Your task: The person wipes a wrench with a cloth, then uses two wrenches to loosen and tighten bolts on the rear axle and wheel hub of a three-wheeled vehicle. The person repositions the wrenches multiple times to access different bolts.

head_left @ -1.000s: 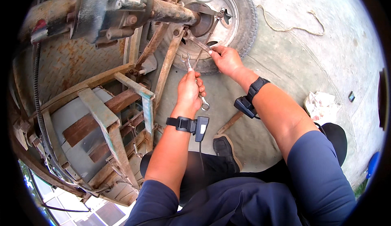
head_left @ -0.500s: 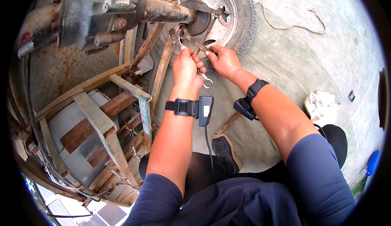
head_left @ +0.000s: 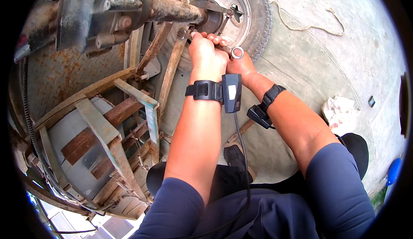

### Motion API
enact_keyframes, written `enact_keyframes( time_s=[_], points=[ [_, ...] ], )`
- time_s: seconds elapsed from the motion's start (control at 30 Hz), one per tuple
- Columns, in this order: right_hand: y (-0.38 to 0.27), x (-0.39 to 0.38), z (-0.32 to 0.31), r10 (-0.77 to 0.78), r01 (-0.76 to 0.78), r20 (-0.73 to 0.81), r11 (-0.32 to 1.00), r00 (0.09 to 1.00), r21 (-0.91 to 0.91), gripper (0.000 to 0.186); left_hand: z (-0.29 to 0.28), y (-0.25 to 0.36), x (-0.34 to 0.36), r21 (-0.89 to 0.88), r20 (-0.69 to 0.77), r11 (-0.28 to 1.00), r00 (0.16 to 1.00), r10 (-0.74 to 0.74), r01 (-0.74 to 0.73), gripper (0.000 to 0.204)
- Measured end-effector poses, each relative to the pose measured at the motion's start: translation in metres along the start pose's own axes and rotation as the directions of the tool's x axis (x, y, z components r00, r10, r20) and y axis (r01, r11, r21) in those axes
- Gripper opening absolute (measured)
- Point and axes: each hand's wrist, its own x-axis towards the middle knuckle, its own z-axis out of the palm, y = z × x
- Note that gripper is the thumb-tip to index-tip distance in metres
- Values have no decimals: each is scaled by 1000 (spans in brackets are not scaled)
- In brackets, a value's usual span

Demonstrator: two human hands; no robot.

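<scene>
My left hand [head_left: 206,54] is closed around a silver ring wrench [head_left: 237,52], whose ring end sticks out on the right, over my right wrist. The wrench's other end [head_left: 182,34] lies by the rusty bracket below the axle tube [head_left: 178,10]. My right hand [head_left: 241,66] is just behind and right of the left one. Its fingers are mostly covered; it stays where it gripped a second wrench, which is now hidden. Beyond both hands stands a wheel [head_left: 258,32] with a grey rim, a drum and a spring-wrapped rod [head_left: 223,26].
A large gear housing [head_left: 101,15] and a rusty metal frame [head_left: 101,122] fill the left side. Rope [head_left: 307,27] lies on the concrete floor at the far right, with a crumpled white bag [head_left: 340,112] nearer. A wooden handle [head_left: 241,129] is by my shoe [head_left: 235,156].
My left hand has turned and shifted right and up, swinging the wrench's free ring end up and right across my right wrist. The right hand has hardly moved.
</scene>
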Motion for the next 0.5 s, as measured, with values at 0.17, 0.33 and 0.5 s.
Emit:
enact_keyframes(
  time_s=[0.17,0.33,0.5],
  points=[
    [-13,-6,-2,11,-3,-38,978,999,207,25,-11,-1,3,38,-1,999,1000,8,-8,33],
    [-14,2,-21,-65,73,-51,982,997,174,24,-6,2,4,87,78,996,997,-15,8,34],
    [-11,-2,-12,-38,53,-77,977,996,208,23,-7,0,2,116,83,993,996,-27,17,34]
  ],
)
